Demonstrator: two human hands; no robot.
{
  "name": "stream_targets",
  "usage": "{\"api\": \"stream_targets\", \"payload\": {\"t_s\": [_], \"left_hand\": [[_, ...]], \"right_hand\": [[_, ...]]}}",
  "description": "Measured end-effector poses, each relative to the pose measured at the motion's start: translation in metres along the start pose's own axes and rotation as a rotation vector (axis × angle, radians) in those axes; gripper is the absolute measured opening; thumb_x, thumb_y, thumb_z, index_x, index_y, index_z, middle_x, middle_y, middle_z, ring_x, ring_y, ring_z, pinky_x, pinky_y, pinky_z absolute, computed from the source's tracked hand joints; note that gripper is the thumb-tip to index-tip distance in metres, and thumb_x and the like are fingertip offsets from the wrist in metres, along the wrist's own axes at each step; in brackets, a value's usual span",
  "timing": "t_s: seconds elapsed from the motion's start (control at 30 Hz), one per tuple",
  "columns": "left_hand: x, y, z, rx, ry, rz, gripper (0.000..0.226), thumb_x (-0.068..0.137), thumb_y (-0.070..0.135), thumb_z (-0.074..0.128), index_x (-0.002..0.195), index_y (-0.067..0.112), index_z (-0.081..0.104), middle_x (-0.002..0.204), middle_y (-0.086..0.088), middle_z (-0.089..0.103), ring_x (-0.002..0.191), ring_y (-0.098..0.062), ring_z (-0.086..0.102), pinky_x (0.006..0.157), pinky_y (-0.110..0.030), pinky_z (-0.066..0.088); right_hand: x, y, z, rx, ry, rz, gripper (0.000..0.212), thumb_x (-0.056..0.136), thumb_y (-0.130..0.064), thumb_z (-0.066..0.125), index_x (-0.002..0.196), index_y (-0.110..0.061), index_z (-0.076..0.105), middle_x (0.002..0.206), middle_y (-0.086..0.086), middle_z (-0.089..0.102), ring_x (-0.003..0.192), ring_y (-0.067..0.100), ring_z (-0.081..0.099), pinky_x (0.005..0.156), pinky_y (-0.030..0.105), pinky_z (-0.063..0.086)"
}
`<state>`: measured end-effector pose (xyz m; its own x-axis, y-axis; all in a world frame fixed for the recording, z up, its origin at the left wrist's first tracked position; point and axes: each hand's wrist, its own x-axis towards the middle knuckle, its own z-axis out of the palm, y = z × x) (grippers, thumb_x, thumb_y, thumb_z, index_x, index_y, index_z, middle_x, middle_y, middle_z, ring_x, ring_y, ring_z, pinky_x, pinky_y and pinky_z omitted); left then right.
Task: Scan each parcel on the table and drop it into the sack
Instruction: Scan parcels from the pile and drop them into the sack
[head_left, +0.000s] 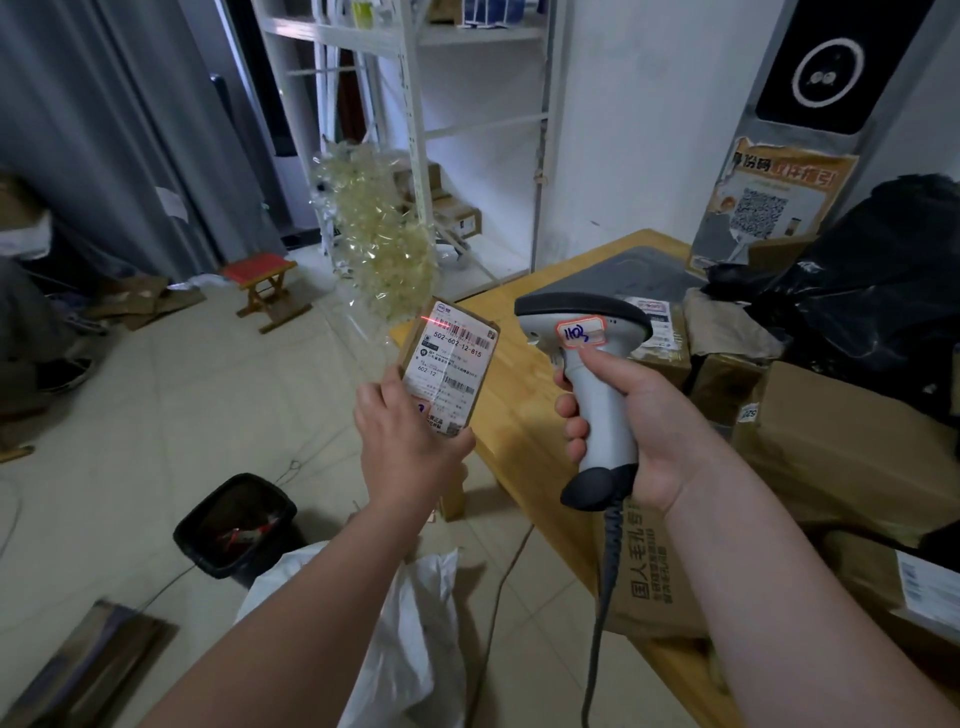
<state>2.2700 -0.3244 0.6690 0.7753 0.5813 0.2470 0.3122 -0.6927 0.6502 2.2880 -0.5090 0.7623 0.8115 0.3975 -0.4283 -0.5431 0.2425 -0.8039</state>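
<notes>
Head view: left hand (410, 441) covers parcel (452, 364) corner; right hand (639, 431) half-hides scanner (582, 322) grip.

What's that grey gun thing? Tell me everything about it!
It is a barcode scanner shaped like a pistol, of light grey plastic with a dark head and foot. A sticker on its neck bears handwritten numbers. A coiled dark cable hangs from the foot. The right hand grips its handle, upright in the air, aiming at the parcel, where a red line glows.
</notes>
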Motion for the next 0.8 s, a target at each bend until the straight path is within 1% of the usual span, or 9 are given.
{"api": "stream_targets", "payload": {"t_s": [0.13, 0.23, 0.33, 0.4, 0.5, 0.6, 0.73, 0.8], "left_hand": [[-0.005, -0.013, -0.003, 0.010, 0.006, -0.049, 0.099, 0.066, 0.039, 0.080, 0.144, 0.018, 0.023, 0.126, -0.001, 0.030, 0.122, -0.017, 0.030, 0.085, -0.022, 0.030], [-0.006, -0.030, -0.006, 0.010, 0.013, -0.095, 0.099, 0.066, 0.037, 0.080, 0.144, 0.017, 0.023, 0.127, -0.002, 0.030, 0.122, -0.017, 0.031, 0.086, -0.024, 0.034], [-0.009, -0.054, -0.009, 0.024, 0.030, -0.138, 0.100, 0.065, 0.038, 0.081, 0.143, 0.016, 0.025, 0.128, -0.003, 0.030, 0.121, -0.019, 0.032, 0.095, -0.030, 0.039], [-0.010, -0.077, -0.011, 0.032, 0.034, -0.183, 0.099, 0.063, 0.038, 0.082, 0.142, 0.015, 0.027, 0.128, -0.004, 0.032, 0.120, -0.020, 0.034, 0.097, -0.032, 0.039], [-0.012, -0.121, -0.013, 0.063, 0.008, -0.288, 0.099, 0.061, 0.038, 0.083, 0.140, 0.012, 0.031, 0.129, -0.009, 0.035, 0.121, -0.026, 0.037, 0.100, -0.038, 0.039], [-0.013, -0.174, -0.010, 0.079, -0.053, -0.418, 0.098, 0.059, 0.040, 0.085, 0.137, 0.010, 0.035, 0.126, -0.011, 0.036, 0.119, -0.029, 0.040, 0.098, -0.039, 0.040], [-0.014, -0.256, 0.001, 0.123, -0.121, -0.589, 0.091, 0.062, 0.041, 0.083, 0.135, 0.009, 0.038, 0.125, -0.014, 0.041, 0.117, -0.031, 0.045, 0.095, -0.039, 0.043], [-0.018, -0.300, 0.008, 0.144, -0.151, -0.668, 0.087, 0.064, 0.040, 0.081, 0.133, 0.007, 0.040, 0.123, -0.015, 0.042, 0.116, -0.032, 0.047, 0.094, -0.040, 0.043]], "right_hand": [[0.011, 0.012, 0.007, -0.009, -0.025, 0.054, 0.029, 0.090, -0.041, 0.060, 0.094, -0.012, 0.059, 0.063, 0.002, 0.056, 0.044, 0.010, 0.048, 0.042, 0.019, 0.043], [0.021, 0.024, 0.014, -0.027, -0.048, 0.088, 0.030, 0.089, -0.041, 0.061, 0.094, -0.011, 0.061, 0.063, 0.002, 0.056, 0.046, 0.010, 0.048, 0.043, 0.019, 0.043], [0.032, 0.041, 0.024, -0.071, -0.052, 0.112, 0.033, 0.089, -0.039, 0.062, 0.100, -0.008, 0.064, 0.062, 0.003, 0.057, 0.047, 0.010, 0.048, 0.043, 0.019, 0.043], [0.042, 0.057, 0.032, -0.100, -0.044, 0.127, 0.031, 0.089, -0.035, 0.063, 0.101, -0.006, 0.063, 0.060, 0.004, 0.057, 0.046, 0.011, 0.048, 0.042, 0.020, 0.043], [0.059, 0.089, 0.044, -0.150, -0.029, 0.169, 0.027, 0.090, -0.029, 0.064, 0.095, -0.003, 0.063, 0.057, 0.005, 0.061, 0.045, 0.010, 0.049, 0.042, 0.020, 0.044], [0.081, 0.128, 0.054, -0.238, -0.014, 0.215, 0.023, 0.090, -0.026, 0.064, 0.086, -0.003, 0.066, 0.060, 0.007, 0.066, 0.044, 0.010, 0.051, 0.044, 0.022, 0.046], [0.123, 0.198, 0.066, -0.304, 0.033, 0.287, 0.020, 0.090, -0.019, 0.065, 0.077, -0.004, 0.062, 0.062, 0.008, 0.064, 0.046, 0.010, 0.051, 0.045, 0.021, 0.044], [0.148, 0.242, 0.072, -0.337, 0.060, 0.317, 0.017, 0.089, -0.016, 0.066, 0.076, -0.005, 0.062, 0.067, 0.010, 0.064, 0.049, 0.012, 0.051, 0.047, 0.022, 0.044]]}}
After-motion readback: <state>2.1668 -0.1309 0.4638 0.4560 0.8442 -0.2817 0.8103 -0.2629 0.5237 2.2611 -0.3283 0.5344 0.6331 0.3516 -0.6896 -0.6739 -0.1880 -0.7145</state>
